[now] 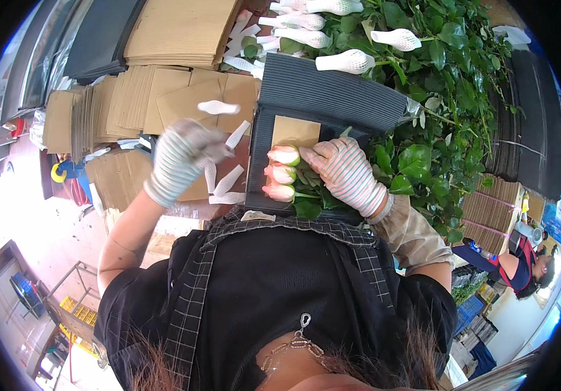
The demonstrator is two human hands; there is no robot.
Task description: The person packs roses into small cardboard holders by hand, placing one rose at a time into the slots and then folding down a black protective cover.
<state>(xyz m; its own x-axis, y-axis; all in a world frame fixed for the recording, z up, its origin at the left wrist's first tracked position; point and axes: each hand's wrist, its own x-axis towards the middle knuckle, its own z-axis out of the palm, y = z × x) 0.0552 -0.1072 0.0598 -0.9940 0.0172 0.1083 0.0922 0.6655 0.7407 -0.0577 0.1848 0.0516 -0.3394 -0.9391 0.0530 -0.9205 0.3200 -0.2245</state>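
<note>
Three pink roses (280, 174) lie in a row on black corrugated sheet (329, 88), heads to the left, beside a small brown cardboard piece (296, 129). My right hand (349, 173), in a striped knit glove, has its fingers at the base of the uppermost rose (284, 155) and appears to pinch it there. To the left, my gloved left hand (182, 161) is blurred over the cardboard. Its fingertips are close to a white foam net sleeve (238, 134); whether they hold anything is unclear. More loose foam sleeves (229, 181) lie just below.
Brown cardboard stacks (182, 32) and black corrugated sheets (104, 39) stand at the upper left. Leafy rose stems (451, 97) pile up on the right, some with sleeved heads (345, 61). Beyond are bundled cardboard (490, 205) and a person (520, 264) at the far right.
</note>
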